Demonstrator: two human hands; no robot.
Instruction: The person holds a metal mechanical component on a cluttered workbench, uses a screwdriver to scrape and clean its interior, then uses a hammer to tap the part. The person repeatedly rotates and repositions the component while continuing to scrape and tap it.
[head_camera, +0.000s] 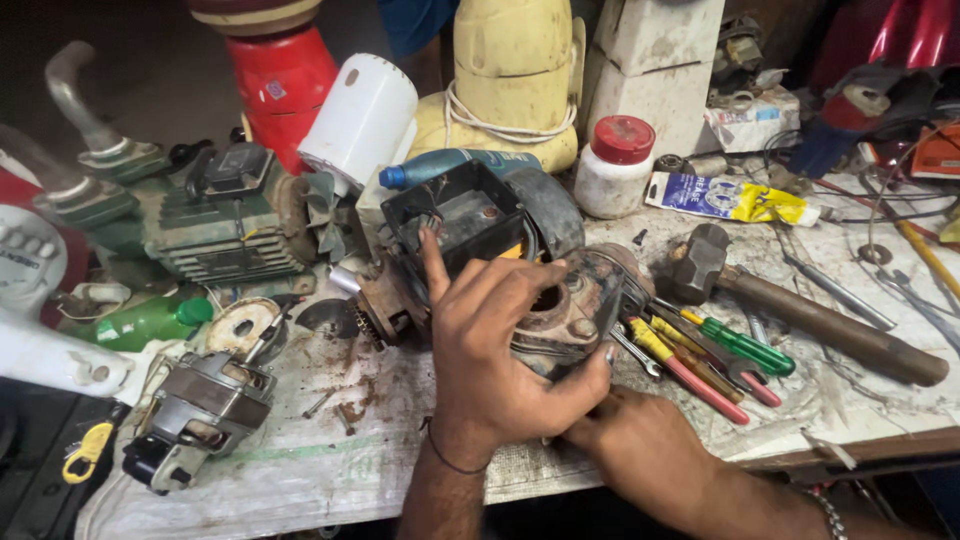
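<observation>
Rusty pump housing (560, 305) sits near the middle of the cluttered workbench (330, 470), a round grimy casting with a dark hole in its face and bolt bosses around it. Behind it, joined to it, is a dark motor body with an open black terminal box (470, 215) on top; inside the box only a rusty screw and shadow show. The left hand (495, 345) lies spread over the housing's front, fingers wrapped loosely around the left rim, index finger pointing up toward the box. The right hand (640, 450) comes in from below right, its fingers curled closed against the housing's lower edge; whether they pinch anything small there cannot be told.

Just right of the housing lie screwdrivers (720, 355) with yellow, red and green handles, beside a hammer (800, 310) with a brown handle. Farther back stand a white jar with a red lid (615, 165), closed so its contents are hidden, and a blue and yellow tube (725, 198) lying flat. A blue bottle (450, 163) lies behind the box, capped. To the left are a green motor (220, 225), a green bottle (150, 320) on its side, and a small grey motor (200, 410).
</observation>
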